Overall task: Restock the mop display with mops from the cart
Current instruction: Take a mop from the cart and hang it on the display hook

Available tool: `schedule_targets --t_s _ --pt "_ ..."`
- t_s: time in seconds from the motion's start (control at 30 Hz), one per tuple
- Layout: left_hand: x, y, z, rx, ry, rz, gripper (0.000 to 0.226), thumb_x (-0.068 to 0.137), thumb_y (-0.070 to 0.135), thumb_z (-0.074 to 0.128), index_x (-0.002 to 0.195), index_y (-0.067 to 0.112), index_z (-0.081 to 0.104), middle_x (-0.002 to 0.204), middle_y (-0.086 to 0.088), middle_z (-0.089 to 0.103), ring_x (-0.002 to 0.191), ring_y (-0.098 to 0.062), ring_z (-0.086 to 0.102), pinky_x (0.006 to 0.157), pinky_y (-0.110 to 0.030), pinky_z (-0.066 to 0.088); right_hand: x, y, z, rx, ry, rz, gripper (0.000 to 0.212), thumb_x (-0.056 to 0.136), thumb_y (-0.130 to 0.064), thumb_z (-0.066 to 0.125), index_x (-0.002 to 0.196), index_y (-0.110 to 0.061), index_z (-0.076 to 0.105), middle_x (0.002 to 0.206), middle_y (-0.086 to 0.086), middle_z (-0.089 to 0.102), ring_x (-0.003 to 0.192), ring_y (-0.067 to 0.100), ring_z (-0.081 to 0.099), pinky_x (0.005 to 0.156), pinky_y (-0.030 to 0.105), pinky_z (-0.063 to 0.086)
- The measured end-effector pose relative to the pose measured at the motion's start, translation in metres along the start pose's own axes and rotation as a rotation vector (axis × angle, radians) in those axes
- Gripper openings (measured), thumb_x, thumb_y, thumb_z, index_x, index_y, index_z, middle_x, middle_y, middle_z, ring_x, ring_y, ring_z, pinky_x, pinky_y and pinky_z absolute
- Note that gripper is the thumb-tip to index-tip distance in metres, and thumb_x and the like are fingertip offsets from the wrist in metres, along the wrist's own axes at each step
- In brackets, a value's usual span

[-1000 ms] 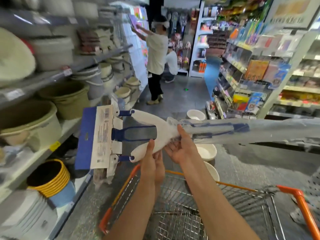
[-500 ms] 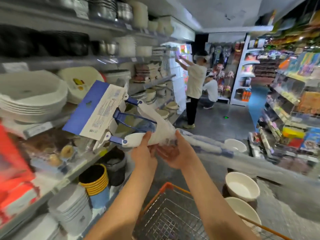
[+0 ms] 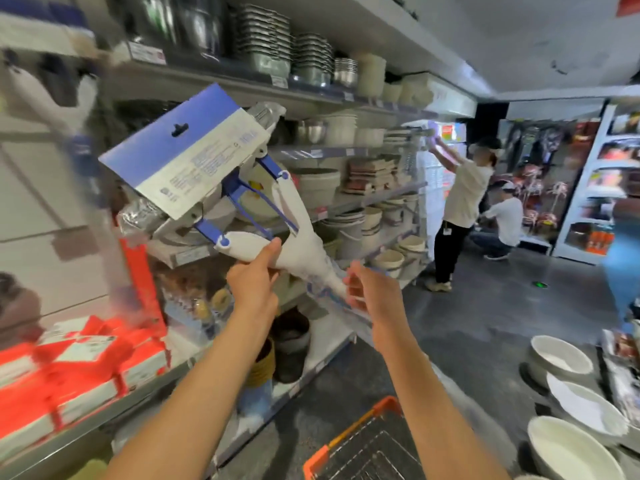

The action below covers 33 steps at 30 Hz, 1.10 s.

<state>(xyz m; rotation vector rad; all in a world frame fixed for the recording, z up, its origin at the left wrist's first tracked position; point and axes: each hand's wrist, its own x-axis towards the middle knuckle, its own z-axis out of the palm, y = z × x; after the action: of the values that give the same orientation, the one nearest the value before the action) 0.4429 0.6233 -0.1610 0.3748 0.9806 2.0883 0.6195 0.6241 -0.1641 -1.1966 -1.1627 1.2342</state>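
A white and blue squeeze mop is raised and tilted toward the left shelving, its head covered by a blue and white hang card. My left hand grips the white yoke just below the head. My right hand is around the plastic-wrapped shaft a little lower; its fingers are blurred. The rest of the shaft runs down to the right behind my right forearm and is mostly hidden. The orange-rimmed wire cart is at the bottom, right in front of me.
Shelving packed with basins, buckets and metal trays lines the left side. Red and white boxes sit at lower left. White bowls are stacked at lower right. Two people work at the aisle's far end.
The mop has swung up and left toward the shelving, its head now higher and more tilted. My view has turned left, and only the cart's corner still shows.
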Motion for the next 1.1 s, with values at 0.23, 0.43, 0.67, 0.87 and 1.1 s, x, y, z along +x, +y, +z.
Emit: schedule_targets --t_s 0.23,0.43,0.67,0.87,1.1 --pt "0.024 0.08 -0.035 -0.016 -0.1 0.118 0.021 0.082 0.004 0.08 0.099 0.005 0.068 0.1 -0.01 0.074 0.088 -0.023 0.072 0.074 -0.036 0.062 -0.007 -0.031 0.081 -0.048 -0.159 -0.338 0.044 0.098 -0.034 0.063 0.139 -0.02 0.057 0.112 -0.019 0.057 0.087 -0.018 0.05 0.068 0.005 0.044" --pt "0.043 0.15 -0.07 -0.012 -0.139 0.216 0.015 0.084 0.0 0.076 0.089 0.01 0.066 0.071 0.002 0.074 0.062 -0.011 0.07 0.051 -0.024 0.054 -0.029 -0.062 0.171 0.015 -0.258 -0.402 0.041 0.102 -0.025 0.058 0.14 -0.01 0.056 0.133 0.001 0.062 0.117 0.013 0.06 0.106 0.036 0.048" --pt "0.061 0.227 -0.118 -0.019 -0.144 0.287 0.042 0.081 0.006 0.079 0.12 -0.001 0.064 0.1 -0.012 0.071 0.087 -0.025 0.068 0.072 -0.034 0.057 -0.054 -0.082 0.262 0.072 -0.353 -0.476 0.024 0.099 -0.016 0.06 0.12 -0.021 0.069 0.093 -0.024 0.073 0.092 -0.006 0.068 0.077 0.014 0.055" --pt "0.08 0.284 -0.148 0.011 -0.154 0.36 0.017 0.084 0.005 0.077 0.098 0.003 0.066 0.073 -0.002 0.073 0.06 -0.01 0.069 0.054 -0.024 0.054 -0.079 -0.098 0.328 0.091 -0.384 -0.535 0.02 0.097 -0.01 0.061 0.098 -0.029 0.068 0.093 -0.011 0.074 0.082 0.0 0.069 0.072 0.016 0.055" --pt "0.098 0.328 -0.169 0.055 -0.133 0.442 0.008 0.087 0.006 0.074 0.091 0.008 0.067 0.07 0.0 0.07 0.055 -0.007 0.064 0.049 -0.02 0.05 -0.087 -0.105 0.382 0.173 -0.412 -0.504 0.024 0.096 -0.007 0.062 0.119 0.0 0.066 0.109 0.015 0.072 0.095 0.02 0.067 0.087 0.033 0.056"
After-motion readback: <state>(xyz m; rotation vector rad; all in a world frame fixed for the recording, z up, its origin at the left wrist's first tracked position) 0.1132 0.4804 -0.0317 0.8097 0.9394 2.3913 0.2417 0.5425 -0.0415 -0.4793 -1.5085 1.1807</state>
